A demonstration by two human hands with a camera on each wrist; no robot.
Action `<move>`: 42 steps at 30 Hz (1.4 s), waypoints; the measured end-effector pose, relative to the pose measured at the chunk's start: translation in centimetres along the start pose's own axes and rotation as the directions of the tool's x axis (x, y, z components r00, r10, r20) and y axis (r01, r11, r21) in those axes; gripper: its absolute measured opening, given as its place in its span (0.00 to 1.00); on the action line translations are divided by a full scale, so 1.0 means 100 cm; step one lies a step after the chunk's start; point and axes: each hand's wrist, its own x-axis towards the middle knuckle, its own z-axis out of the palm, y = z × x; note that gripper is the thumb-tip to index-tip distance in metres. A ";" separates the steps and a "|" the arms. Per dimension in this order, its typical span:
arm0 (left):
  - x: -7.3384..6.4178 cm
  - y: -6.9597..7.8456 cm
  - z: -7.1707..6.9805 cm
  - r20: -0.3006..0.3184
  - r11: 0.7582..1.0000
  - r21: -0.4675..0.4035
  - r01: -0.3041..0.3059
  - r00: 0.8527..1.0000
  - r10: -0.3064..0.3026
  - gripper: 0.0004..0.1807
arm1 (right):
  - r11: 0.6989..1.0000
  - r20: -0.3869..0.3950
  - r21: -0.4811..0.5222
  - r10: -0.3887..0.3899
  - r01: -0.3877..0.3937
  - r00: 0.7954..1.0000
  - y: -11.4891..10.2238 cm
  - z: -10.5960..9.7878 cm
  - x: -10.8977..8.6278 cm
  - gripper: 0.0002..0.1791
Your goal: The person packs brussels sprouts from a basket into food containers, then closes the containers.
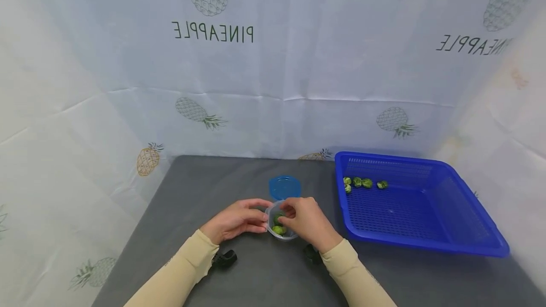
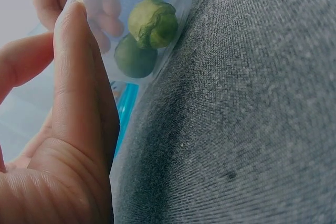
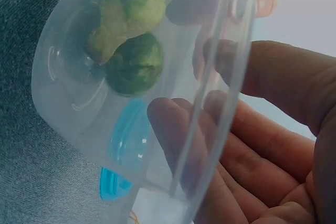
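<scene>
A small clear plastic container (image 1: pixel 287 238) stands on the grey table, with two Brussels sprouts (image 2: pixel 153 23) lying at its bottom. My left hand (image 1: pixel 239 219) holds the container's left side, fingers and thumb around its wall near the rim. My right hand (image 1: pixel 308 221) reaches over the right rim, its fingertips inside the container. In the right wrist view the right thumb and fingers (image 3: pixel 247 145) are spread above the sprouts, with nothing between them. Just behind the container lies a blue lid (image 1: pixel 285 187).
At the right stands a large blue plastic basket (image 1: pixel 415 243) with several Brussels sprouts (image 1: pixel 362 183) along its left and back side. White curtain (image 1: pixel 298 70) printed with pineapples surrounds the table (image 1: pixel 204 179). Black straps (image 1: pixel 224 259) are at both wrists.
</scene>
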 end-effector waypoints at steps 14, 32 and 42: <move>0.004 -0.001 -0.004 0.017 0.999 -0.029 0.012 1.000 -0.012 0.30 | 0.997 -0.047 -0.079 -0.031 0.027 0.998 -0.026 -0.058 -0.005 0.13; 0.003 -0.003 -0.003 0.039 0.998 -0.063 0.001 0.999 0.002 0.32 | 0.974 0.044 -0.149 0.177 -0.168 0.983 0.108 -0.175 -0.007 0.15; 0.005 -0.005 -0.002 0.052 0.997 -0.077 0.008 0.999 -0.004 0.32 | 0.971 0.156 -0.048 0.239 -0.234 0.958 0.146 -0.169 0.005 0.18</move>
